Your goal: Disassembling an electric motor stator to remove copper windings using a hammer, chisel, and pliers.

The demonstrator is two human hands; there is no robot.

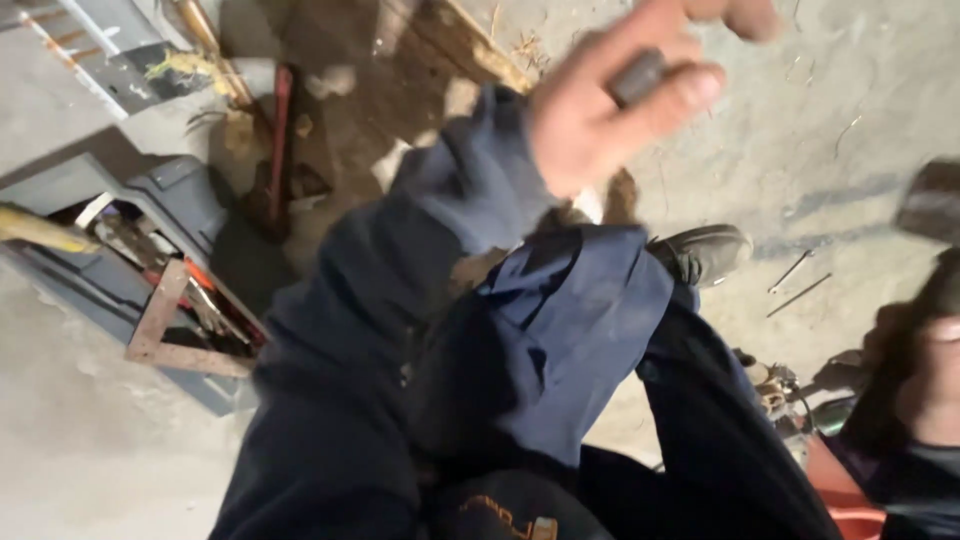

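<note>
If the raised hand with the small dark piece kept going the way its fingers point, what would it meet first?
Probably nothing close: the hand, pinching a small dark piece, points up and right over bare concrete floor. Depth is unclear and the frame is blurred, so treat this as a guess.

One hand [600, 110] shows, raised and blurred, with one small dark grey piece [637, 77] pinched between its thumb and fingers. One dark blue sleeve [440, 220] leads up to it. One shoe [700, 252] sits on the concrete floor [860, 90]. Two thin metal rods [798, 283] lie side by side on that floor. One open grey toolbox [130, 290] holds several tools, too jumbled to count. One red bar [280, 130] lies beyond it. One other person [925, 400] is at the right edge.
</note>
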